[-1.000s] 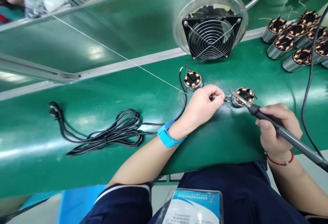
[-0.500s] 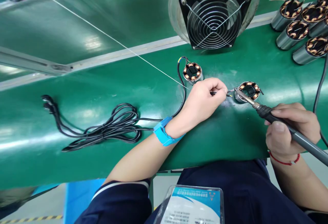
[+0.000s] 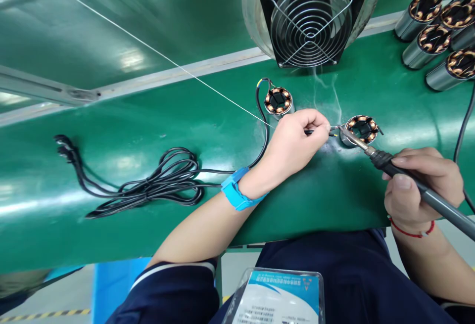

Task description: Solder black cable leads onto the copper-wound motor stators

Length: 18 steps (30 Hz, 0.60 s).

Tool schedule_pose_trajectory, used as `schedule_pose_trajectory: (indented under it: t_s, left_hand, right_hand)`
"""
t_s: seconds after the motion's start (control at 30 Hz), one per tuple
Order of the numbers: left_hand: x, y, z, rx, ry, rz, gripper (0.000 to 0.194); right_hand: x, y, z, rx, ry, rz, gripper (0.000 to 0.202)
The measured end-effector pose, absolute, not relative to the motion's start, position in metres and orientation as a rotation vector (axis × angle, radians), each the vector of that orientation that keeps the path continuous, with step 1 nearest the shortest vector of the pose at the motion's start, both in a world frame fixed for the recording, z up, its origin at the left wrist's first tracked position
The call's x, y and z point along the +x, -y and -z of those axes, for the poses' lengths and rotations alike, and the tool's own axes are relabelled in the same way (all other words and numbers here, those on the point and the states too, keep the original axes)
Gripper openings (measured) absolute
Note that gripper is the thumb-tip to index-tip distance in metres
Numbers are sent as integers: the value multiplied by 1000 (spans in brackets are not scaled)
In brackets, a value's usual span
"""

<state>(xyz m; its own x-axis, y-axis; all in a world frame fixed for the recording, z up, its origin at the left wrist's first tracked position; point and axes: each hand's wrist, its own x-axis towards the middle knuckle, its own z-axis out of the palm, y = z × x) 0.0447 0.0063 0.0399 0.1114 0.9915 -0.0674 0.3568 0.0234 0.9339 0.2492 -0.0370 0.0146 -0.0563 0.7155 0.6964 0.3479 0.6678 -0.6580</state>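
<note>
My left hand (image 3: 300,138) pinches the end of a black cable (image 3: 265,141), and a thin white strand (image 3: 178,67) runs into the same hand from the upper left. Fine wires stick out past its fingertips toward a copper-wound stator (image 3: 359,130). My right hand (image 3: 423,183) is closed round the grey handle of a soldering iron (image 3: 382,161). The iron's tip is at the stator's left edge, by the wires, and thin smoke (image 3: 336,99) rises there. Behind my left hand stands a second stator (image 3: 279,101) with a cable joined to it.
A fan with a wire guard (image 3: 310,27) stands at the back. Several stators (image 3: 430,42) are grouped at the back right. A coiled black cable with a plug (image 3: 156,185) lies on the green table (image 3: 44,235) at the left. Another cable (image 3: 463,126) runs along the right side.
Smoke now rises between the iron's tip and the fan. Both hands keep nearly the same place and hold, and the view has shifted slightly.
</note>
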Motion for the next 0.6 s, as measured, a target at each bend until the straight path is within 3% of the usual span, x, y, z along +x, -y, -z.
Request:
schedule_pose_trajectory:
  t_s: [0.13, 0.3, 0.47, 0.6]
  left_hand:
    - [45, -6, -40, 1487, -1388, -899, 14]
    - [46, -7, -41, 1483, -1374, -910, 14]
    - [46, -7, -41, 1474, -1387, -889, 13]
    - [45, -8, -39, 1483, -1373, -900, 12]
  right_hand:
    - [251, 36, -14, -943, 1630, -286, 20]
    - [251, 32, -7, -973, 1643, -218, 33]
    - [242, 36, -9, -1010, 1647, -454, 46]
    - [236, 31, -31, -1093, 1762, -533, 44]
